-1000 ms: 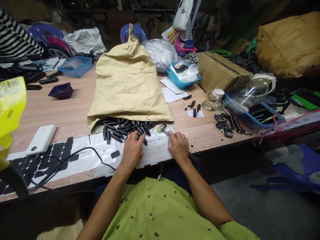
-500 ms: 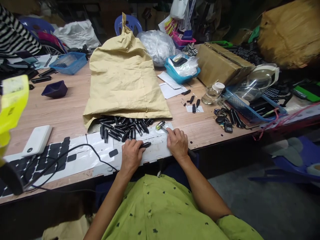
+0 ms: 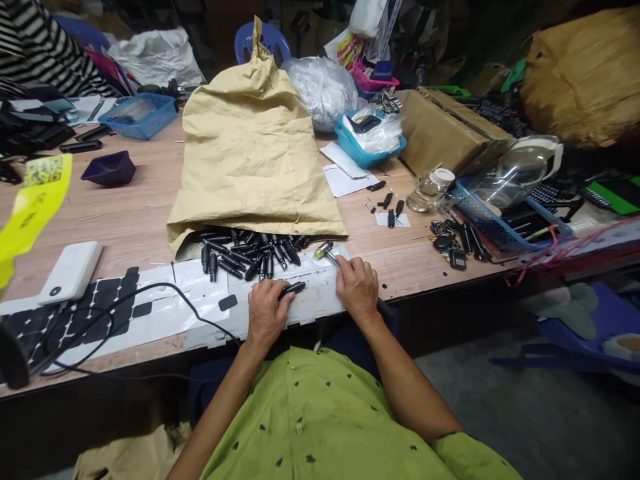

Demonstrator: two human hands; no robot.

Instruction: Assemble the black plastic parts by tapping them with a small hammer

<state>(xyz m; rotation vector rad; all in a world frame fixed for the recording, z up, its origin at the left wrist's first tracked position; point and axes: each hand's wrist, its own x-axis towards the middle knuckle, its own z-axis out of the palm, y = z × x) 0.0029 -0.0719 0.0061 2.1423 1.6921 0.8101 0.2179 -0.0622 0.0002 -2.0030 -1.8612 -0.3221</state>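
My left hand [image 3: 267,315] rests at the table's front edge, its fingers closed on a black tube-shaped part [image 3: 291,290] whose tip points right. In my right hand [image 3: 357,287] is a small hammer [image 3: 324,250], gripped by its metal shaft. The hammer has a yellow-green face and lies low over the white sheet [image 3: 315,300]. Just beyond my left hand is a pile of similar black parts [image 3: 245,253]. They spill from under the edge of a large beige cloth sack [image 3: 250,153].
A white power bank [image 3: 73,270] and a black cable [image 3: 165,287] are at left, near a yellow tag [image 3: 37,200]. Beyond stand a dark purple tray [image 3: 110,175] and a blue basket [image 3: 143,117]. At right are a glass jar [image 3: 427,193], a cardboard box [image 3: 440,130] and another blue basket [image 3: 467,200].
The view has shifted slightly, and the yellow tag at left hangs lower. Both hands keep their holds; the black part in my left hand shows slightly more.
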